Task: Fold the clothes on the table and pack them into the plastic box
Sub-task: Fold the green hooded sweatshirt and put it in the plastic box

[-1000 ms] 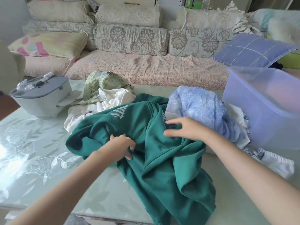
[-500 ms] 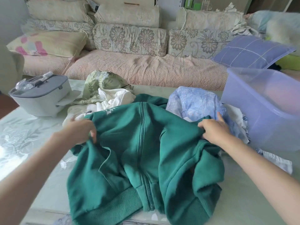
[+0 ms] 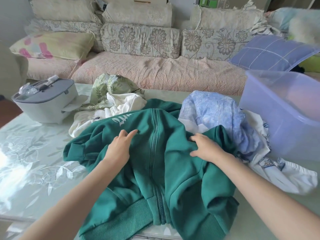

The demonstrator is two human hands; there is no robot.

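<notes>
Lettering [image 3: 121, 119] on green jacket [image 3: 173, 163] is unreadable; left hand [image 3: 119, 148] lies flat upon it; right hand [image 3: 207, 150] rests there, grip unclear.

We see the box [image 3: 277, 108] cut off at the right edge, and the jacket [image 3: 173, 170] hem runs off the bottom. Its white lettering [image 3: 121, 119] is partly folded under and unreadable. Fingertips of the right hand [image 3: 206, 149] lie buried in its folds.

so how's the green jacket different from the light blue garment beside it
The green jacket lies spread out, zip up; the light blue garment is bunched in a heap. The green jacket is solid green with a ribbed hem; the light blue garment is patterned and crinkled. The left hand and right hand are on the green jacket, not the light blue garment. Both lie unfolded on the table, outside the plastic box.
</notes>
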